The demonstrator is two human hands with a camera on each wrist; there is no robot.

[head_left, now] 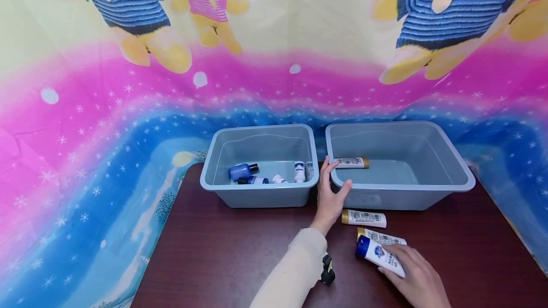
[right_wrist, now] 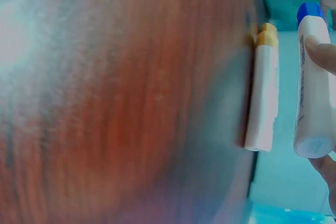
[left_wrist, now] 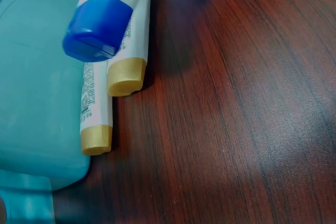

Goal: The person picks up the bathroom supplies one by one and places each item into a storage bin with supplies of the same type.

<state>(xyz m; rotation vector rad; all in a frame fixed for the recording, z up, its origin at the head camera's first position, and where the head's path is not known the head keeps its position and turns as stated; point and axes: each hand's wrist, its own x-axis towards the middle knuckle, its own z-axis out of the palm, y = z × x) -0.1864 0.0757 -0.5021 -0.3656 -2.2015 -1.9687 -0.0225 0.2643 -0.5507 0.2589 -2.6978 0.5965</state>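
Bottles are lying in the left bin, one tube in the right bin, two tubes resting before it.

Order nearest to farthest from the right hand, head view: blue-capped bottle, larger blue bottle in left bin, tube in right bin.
1. Blue-capped bottle, in the right hand
2. Tube, in right bin
3. Larger blue bottle, in left bin

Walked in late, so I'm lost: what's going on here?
A person's right hand holds a blue-capped white bottle. Their left hand is at the near left corner of the right bin, which has one gold-capped tube inside. Two more gold-capped tubes lie on the table in front of it, and the left bin contains several bottles.
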